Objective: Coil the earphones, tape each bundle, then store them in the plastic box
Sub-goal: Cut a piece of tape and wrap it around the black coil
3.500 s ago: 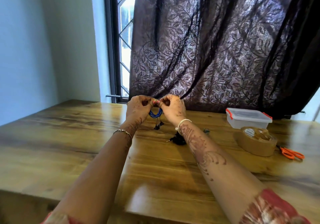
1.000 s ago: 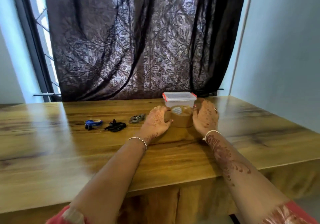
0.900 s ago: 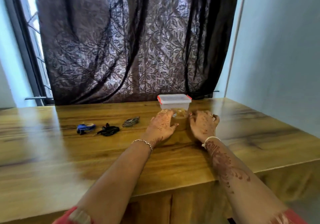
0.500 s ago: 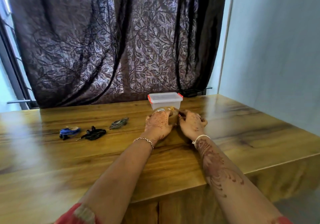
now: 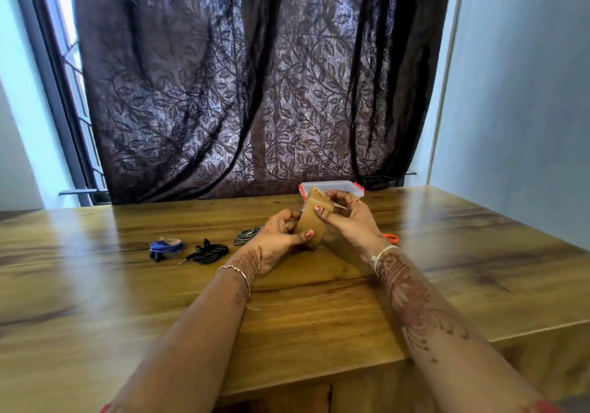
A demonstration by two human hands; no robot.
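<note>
A brown tape roll [image 5: 311, 228] is held upright above the wooden table [image 5: 319, 310]. My left hand [image 5: 277, 239] grips its lower part. My right hand [image 5: 346, 218] pinches the tape at the roll's top edge. Behind them stands the clear plastic box [image 5: 348, 186] with its lid on and orange clips. To the left on the table lie three coiled earphones: a blue bundle [image 5: 166, 248] with a strip of tape on it, a black one [image 5: 209, 249], and a grey one [image 5: 247, 239] partly hidden by my left hand.
Orange scissor handles [image 5: 392, 237] peek out behind my right wrist. A dark patterned curtain [image 5: 255, 77] hangs along the table's far edge, with a window [image 5: 64, 61] at the left and a wall at the right.
The blue bundle was set down on the table at the left. Both hands then went to the tape roll by the box and have lifted it upright off the table.
</note>
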